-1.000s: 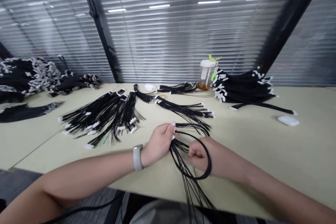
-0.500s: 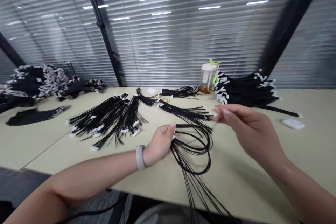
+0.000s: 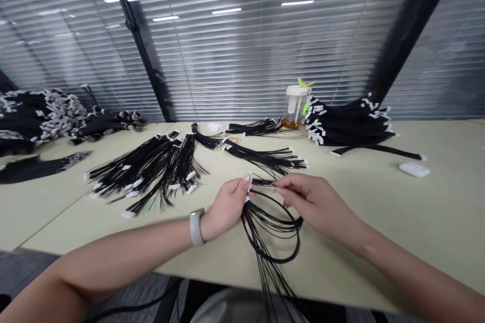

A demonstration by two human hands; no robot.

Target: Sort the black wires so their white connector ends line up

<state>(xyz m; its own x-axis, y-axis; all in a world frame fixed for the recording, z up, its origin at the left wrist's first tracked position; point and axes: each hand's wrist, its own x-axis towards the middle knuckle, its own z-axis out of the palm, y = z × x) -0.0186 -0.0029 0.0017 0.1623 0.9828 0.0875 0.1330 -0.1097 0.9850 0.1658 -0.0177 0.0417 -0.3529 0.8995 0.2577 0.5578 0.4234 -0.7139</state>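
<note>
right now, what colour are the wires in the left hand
Black; the wires in the left hand show best in the head view.

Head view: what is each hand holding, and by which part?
Left hand: the wires, by their white connector end. Right hand: its fingers are at the upper wires, farther along; whether they pinch any cannot be told.

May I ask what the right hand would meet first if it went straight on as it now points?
The right hand would probably first meet the thin black wires at its fingertips, then the left hand with its white plastic connector; depth is unclear.
</note>
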